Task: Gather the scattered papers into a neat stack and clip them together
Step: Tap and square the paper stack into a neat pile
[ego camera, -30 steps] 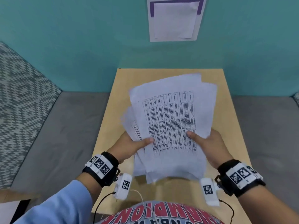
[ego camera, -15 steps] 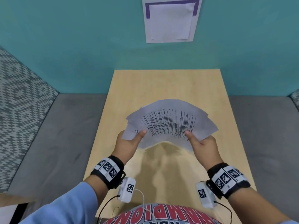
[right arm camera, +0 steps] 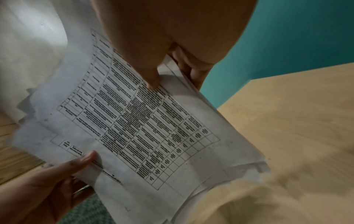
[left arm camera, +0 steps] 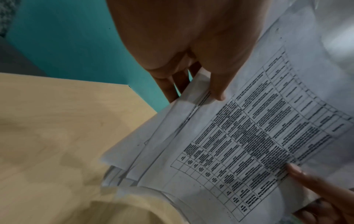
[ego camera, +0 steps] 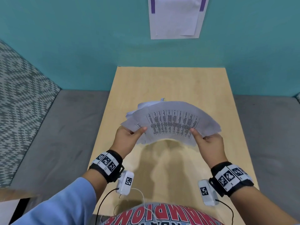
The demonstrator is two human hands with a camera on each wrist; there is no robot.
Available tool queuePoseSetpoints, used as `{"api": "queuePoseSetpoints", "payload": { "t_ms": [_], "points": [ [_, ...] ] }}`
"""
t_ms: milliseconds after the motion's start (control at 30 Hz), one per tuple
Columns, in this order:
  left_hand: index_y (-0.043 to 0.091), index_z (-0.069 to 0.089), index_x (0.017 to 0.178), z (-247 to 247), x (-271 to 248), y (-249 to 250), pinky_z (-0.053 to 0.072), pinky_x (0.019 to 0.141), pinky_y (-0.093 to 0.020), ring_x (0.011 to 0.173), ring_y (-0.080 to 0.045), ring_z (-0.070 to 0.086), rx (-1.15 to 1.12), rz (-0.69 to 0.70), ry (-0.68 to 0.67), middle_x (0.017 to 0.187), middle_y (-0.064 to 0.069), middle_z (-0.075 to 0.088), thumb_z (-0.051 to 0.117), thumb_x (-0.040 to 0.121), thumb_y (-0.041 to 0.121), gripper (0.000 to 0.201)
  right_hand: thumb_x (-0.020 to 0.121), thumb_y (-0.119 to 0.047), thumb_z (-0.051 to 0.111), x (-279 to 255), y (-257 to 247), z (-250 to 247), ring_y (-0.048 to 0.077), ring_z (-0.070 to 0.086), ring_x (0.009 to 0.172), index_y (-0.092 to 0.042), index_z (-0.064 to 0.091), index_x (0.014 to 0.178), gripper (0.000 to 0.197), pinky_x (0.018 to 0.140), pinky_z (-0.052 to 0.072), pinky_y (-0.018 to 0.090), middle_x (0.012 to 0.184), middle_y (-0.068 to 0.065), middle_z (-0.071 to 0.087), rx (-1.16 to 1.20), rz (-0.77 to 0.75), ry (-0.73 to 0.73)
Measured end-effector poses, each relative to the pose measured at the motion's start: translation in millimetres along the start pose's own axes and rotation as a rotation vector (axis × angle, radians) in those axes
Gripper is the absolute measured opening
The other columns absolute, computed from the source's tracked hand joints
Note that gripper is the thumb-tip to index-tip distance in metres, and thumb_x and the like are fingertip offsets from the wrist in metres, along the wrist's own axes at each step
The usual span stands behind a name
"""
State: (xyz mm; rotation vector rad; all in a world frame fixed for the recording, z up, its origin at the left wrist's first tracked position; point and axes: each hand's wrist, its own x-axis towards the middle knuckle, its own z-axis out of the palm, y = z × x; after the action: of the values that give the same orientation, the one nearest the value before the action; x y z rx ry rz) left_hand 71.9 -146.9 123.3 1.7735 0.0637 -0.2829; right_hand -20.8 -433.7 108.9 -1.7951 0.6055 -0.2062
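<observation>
A loose bundle of white printed papers (ego camera: 172, 122) hangs above the wooden table (ego camera: 170, 85), bowed upward in the middle; the top sheet carries a table of black text. My left hand (ego camera: 128, 137) pinches its left edge, thumb on top, fingers beneath. My right hand (ego camera: 209, 142) pinches the right edge the same way. The sheets are uneven, with corners sticking out at the left and back. In the left wrist view the papers (left arm camera: 239, 136) fan out under my thumb; the right wrist view shows the same stack (right arm camera: 138, 128). No clip is visible.
The table (ego camera: 211, 159) is narrow, butting against a teal wall (ego camera: 81, 46) where a paper notice (ego camera: 177, 17) hangs. Grey cushions (ego camera: 56, 135) flank the table on both sides. White wrist sensors with cables dangle near its front edge.
The papers, earlier held upright facing me, have been tipped down and forward to lie nearly flat and arched. Both hands moved away from my body and kept their grip.
</observation>
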Motion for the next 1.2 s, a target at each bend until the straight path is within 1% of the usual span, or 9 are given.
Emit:
{"api": "queuePoseSetpoints", "payload": {
  "t_ms": [100, 167, 300, 367, 500, 700, 833, 933, 1200],
  "points": [
    [0.011, 0.061, 0.063, 2, 2, -11, 0.041, 0.056, -0.019, 0.049, -0.006, 0.05, 0.04, -0.051, -0.049, 0.053, 0.014, 0.057, 0.082, 0.092, 0.012, 0.036, 0.083, -0.046, 0.081, 1, 15, 2, 0.019, 0.074, 0.074, 0.0, 0.076, 0.091, 0.047, 0.074, 0.059, 0.035, 0.084, 0.016, 0.079, -0.004, 0.032, -0.046],
    [0.01, 0.068, 0.069, 1, 3, -10, 0.043, 0.057, -0.025, 0.053, -0.011, 0.051, 0.051, -0.046, -0.049, 0.059, 0.007, 0.061, 0.082, 0.092, 0.013, 0.027, 0.085, -0.044, 0.08, 3, 9, 3, 0.027, 0.077, 0.083, -0.007, 0.077, 0.091, 0.038, 0.079, 0.061, 0.046, 0.085, 0.014, 0.079, -0.011, 0.057, -0.04],
    [0.002, 0.079, 0.109, -1, 5, 5, 0.063, 0.087, -0.029, 0.1, -0.018, 0.08, -0.05, 0.023, 0.001, 0.109, -0.009, 0.084, 0.081, 0.092, 0.009, 0.018, 0.091, -0.028, 0.079, 8, -4, 1, -0.004, 0.071, 0.073, -0.026, 0.074, 0.088, 0.006, 0.074, 0.059, 0.023, 0.076, -0.017, 0.078, 0.03, 0.0, -0.008],
    [0.005, 0.079, 0.112, -1, 6, 10, 0.063, 0.088, -0.027, 0.101, -0.015, 0.079, -0.056, 0.032, -0.004, 0.111, -0.007, 0.083, 0.082, 0.091, 0.008, 0.022, 0.091, -0.025, 0.079, 9, -5, 0, -0.007, 0.072, 0.076, -0.031, 0.073, 0.089, 0.009, 0.073, 0.057, 0.016, 0.079, -0.021, 0.078, 0.062, -0.026, -0.007],
    [0.01, 0.079, 0.113, -2, 11, 3, 0.059, 0.088, -0.024, 0.097, -0.01, 0.078, 0.02, 0.014, -0.041, 0.102, 0.006, 0.084, 0.08, 0.093, 0.008, 0.02, 0.089, -0.026, 0.08, 11, 0, 1, 0.007, 0.076, 0.083, -0.031, 0.073, 0.089, 0.009, 0.079, 0.059, 0.027, 0.088, -0.011, 0.079, 0.045, -0.009, -0.033],
    [0.008, 0.076, 0.11, -4, 13, 14, 0.057, 0.077, -0.013, 0.086, 0.005, 0.076, -0.03, 0.07, 0.022, 0.098, 0.009, 0.08, 0.076, 0.094, 0.003, 0.016, 0.089, -0.022, 0.081, 8, -14, 1, -0.005, 0.073, 0.077, -0.032, 0.073, 0.089, 0.013, 0.072, 0.057, 0.012, 0.083, -0.015, 0.079, 0.109, -0.043, 0.012],
    [0.005, 0.077, 0.112, -5, 11, 8, 0.061, 0.088, -0.028, 0.102, -0.018, 0.079, 0.019, 0.029, -0.044, 0.106, -0.007, 0.083, 0.077, 0.095, 0.007, 0.017, 0.091, -0.022, 0.079, 2, -4, -1, -0.01, 0.07, 0.073, -0.031, 0.071, 0.092, 0.012, 0.07, 0.054, 0.014, 0.088, -0.012, 0.077, 0.062, -0.011, -0.02],
    [0.008, 0.076, 0.11, -4, 9, 5, 0.06, 0.097, -0.039, 0.108, -0.032, 0.076, 0.015, 0.042, -0.063, 0.11, -0.016, 0.081, 0.079, 0.093, 0.004, 0.017, 0.092, -0.021, 0.077, 4, -5, -3, 0.004, 0.072, 0.078, -0.028, 0.071, 0.089, 0.009, 0.071, 0.056, 0.018, 0.09, -0.005, 0.078, 0.059, 0.019, -0.014],
    [0.007, 0.075, 0.096, -4, 11, 8, 0.054, 0.078, -0.017, 0.082, -0.004, 0.069, 0.002, 0.066, -0.037, 0.095, 0.0, 0.077, 0.084, 0.087, 0.002, 0.014, 0.095, -0.012, 0.072, 8, -2, -3, 0.003, 0.076, 0.086, -0.026, 0.076, 0.095, 0.015, 0.085, 0.06, 0.033, 0.089, -0.013, 0.081, 0.059, 0.051, -0.129]
  ]
}}
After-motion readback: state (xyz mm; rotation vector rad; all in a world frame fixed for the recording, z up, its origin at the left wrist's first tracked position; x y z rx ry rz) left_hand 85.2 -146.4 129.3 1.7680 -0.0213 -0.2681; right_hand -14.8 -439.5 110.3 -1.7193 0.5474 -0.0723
